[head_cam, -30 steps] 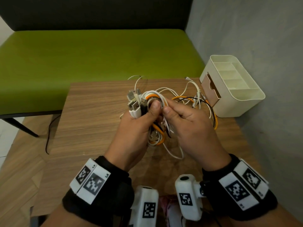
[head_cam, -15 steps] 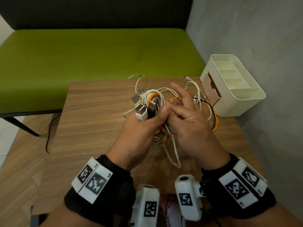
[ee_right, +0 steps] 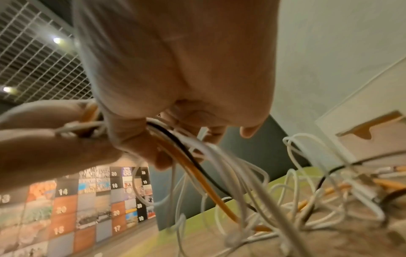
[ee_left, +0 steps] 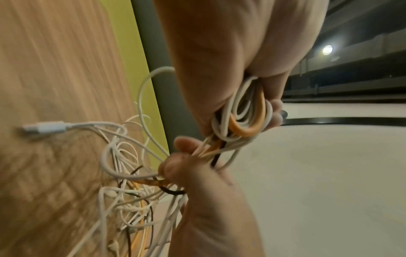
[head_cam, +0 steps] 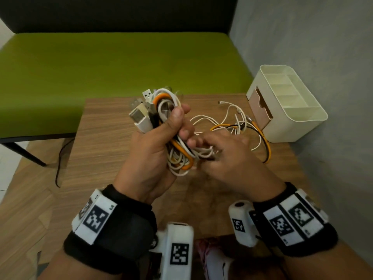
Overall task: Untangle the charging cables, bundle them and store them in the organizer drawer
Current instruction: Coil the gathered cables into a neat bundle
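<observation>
Above wooden table (head_cam: 105, 142), both hands (head_cam: 153, 146) clutching cables (head_cam: 181, 156).

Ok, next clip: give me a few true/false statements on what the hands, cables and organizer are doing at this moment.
1. The left hand grips a coiled bundle of cables with USB plugs sticking out on top. True.
2. The right hand lies flat and idle on the table. False: it pinches the strands running out of the bundle.
3. The organizer stands at the table's right edge by the wall. True.
4. All cables are already in the organizer drawer. False: loose cable ends lie on the table beside it.
5. Every cable is white. False: orange and black ones show too.
</observation>
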`<state>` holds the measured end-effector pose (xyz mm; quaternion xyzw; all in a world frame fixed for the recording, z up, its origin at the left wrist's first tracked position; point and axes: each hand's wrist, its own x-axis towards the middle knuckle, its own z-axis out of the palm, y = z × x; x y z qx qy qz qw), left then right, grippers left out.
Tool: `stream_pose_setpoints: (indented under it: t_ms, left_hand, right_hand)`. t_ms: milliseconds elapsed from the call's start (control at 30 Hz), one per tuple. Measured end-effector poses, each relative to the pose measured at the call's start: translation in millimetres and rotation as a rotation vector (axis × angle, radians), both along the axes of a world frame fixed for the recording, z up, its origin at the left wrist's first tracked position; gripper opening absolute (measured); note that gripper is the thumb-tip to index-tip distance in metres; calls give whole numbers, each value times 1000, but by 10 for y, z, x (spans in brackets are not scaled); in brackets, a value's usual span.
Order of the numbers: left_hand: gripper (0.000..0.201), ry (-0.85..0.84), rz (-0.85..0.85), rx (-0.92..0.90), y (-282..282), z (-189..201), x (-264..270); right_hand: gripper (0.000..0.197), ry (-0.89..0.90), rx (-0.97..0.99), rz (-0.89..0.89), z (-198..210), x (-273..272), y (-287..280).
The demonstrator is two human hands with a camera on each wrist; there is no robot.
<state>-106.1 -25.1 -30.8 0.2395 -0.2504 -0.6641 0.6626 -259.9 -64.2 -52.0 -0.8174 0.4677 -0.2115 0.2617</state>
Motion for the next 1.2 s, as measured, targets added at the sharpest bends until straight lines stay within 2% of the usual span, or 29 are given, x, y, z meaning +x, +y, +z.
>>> stream_pose_setpoints:
  t_ms: [100,200,267,333,433,500,567,633,767,867,933,967,1000,1033,1067,1100,1133,1200]
  left_hand:
    - [16,23,4,-16,-1,6,71]
    - [16,-9,36,-5,-5,-13,71]
    - [17,-54,77,14,-13,-30,53]
    - [19,-112,128,38,-27,-55,55]
    - [23,-161,193,68,-51,-97,72]
    - [23,-168,229,76,-66,-112,81]
    - [19,-161,246,70,-76,-130,85]
    - [17,-162,257,61,-78,-129,77]
    - [20,-184,288,60,-101,-136,73]
    - [20,-160,230,81,-112,-133,79]
    - [19,-143,97,80,-95,-129,70]
    - [21,-138,13,66,-78,-128,58]
    - [23,-136,-69,43,-59,-131,44]
    - [25,-138,-143,14,-43,-136,28]
    - [27,-141,-199,-14,-31,-141,13]
    - [28,-140,-230,-34,-22,-142,5]
    - [31,-134,-238,-41,-20,-138,5]
    - [35,-114,-212,-34,-24,-132,42]
  right_hand:
    - [30,145,-54,-145,65,-68,-87]
    - [44,221,-66,-241,41,-78,-130]
    - [51,351,-81,-203,-31,-75,-150]
    - [69,427,49,-106,-62,-154,-176]
    - [99,312,215,52,68,-258,-139]
    - [91,102,177,37,160,-282,-63]
    - [59,-128,115,-90,179,-290,-17]
    - [34,-256,101,-253,169,-251,27]
    - [35,-40,-51,-352,111,-211,98]
    - [29,-126,-116,-330,146,-218,100]
    - [12,-245,-197,-207,200,-200,105]
    - [19,-287,-185,-105,227,-189,115]
    - [38,-336,-106,12,203,-186,115]
    - [52,-361,28,110,215,-177,113]
    - [59,-389,189,158,200,-161,104]
    - [57,-360,317,185,177,-151,96]
    - [48,-269,336,231,117,-153,75]
    - [31,113,211,274,46,-194,32]
